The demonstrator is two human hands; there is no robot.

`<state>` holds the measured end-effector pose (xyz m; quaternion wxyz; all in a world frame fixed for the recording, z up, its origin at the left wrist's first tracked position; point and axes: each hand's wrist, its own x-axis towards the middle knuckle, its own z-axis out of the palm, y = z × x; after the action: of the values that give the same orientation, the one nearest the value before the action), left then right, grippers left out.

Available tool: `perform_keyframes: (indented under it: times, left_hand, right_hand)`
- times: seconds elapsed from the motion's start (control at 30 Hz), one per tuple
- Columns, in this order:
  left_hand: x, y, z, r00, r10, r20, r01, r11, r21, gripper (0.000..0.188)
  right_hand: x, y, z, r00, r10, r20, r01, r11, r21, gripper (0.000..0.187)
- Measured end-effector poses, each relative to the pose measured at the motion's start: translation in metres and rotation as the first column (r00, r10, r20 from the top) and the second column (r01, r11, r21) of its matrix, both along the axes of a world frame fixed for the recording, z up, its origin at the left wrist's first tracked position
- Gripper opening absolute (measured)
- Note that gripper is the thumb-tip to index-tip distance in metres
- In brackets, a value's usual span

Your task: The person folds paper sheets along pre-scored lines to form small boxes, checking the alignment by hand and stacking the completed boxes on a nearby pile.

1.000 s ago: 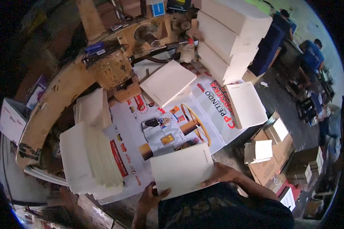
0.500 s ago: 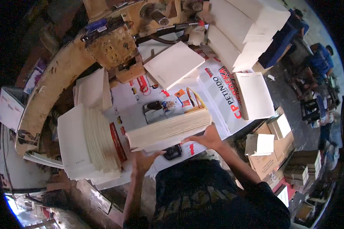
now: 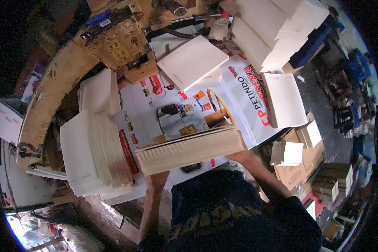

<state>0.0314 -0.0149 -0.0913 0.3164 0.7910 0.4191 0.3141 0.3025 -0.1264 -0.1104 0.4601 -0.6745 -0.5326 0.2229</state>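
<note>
A thick stack of cream-coloured booklets point(image 3: 191, 151) is between my two hands, its layered edges facing up toward me. My left hand point(image 3: 157, 178) grips its near left corner from below, most of the fingers hidden by the stack. Around the right end is my right hand point(image 3: 241, 155), its fingers also largely covered. Beneath the stack lies a white printed sheet point(image 3: 142, 109) with coloured pictures, spread over the table. To the left stands a fanned pile of white booklets point(image 3: 82, 151), and beyond the stack lies another white pile point(image 3: 193, 62).
A worn wooden machine part with a box point(image 3: 117, 46) borders the far left. Tall white paper stacks point(image 3: 273, 29) rise at the far right. Another white booklet pile point(image 3: 284, 101) sits at the table's right edge. Cardboard point(image 3: 291, 174) and bundles lie lower right; people are in the background.
The booklet stack has shifted slightly right and tipped, showing more of its layered edge. My thumbs, visible along its near side before, are now hidden. The whole view has moved a little.
</note>
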Motion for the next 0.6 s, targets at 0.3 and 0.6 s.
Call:
perform_keyframes:
  times: [0.3,0.6]
  left_hand:
    - [-0.042,-0.009,-0.044,0.999,0.019,-0.03,-0.016,0.995,0.096,0.044]
    - [0.002,0.052,0.133,0.806,-0.59,0.043,0.591,0.807,-0.01,0.089]
  right_hand:
    - [-0.003,-0.005,0.047,0.859,-0.037,0.511,-0.114,0.958,0.262,0.052]
    - [0.008,0.006,-0.008,0.979,0.098,0.179,-0.091,0.995,-0.049,0.064]
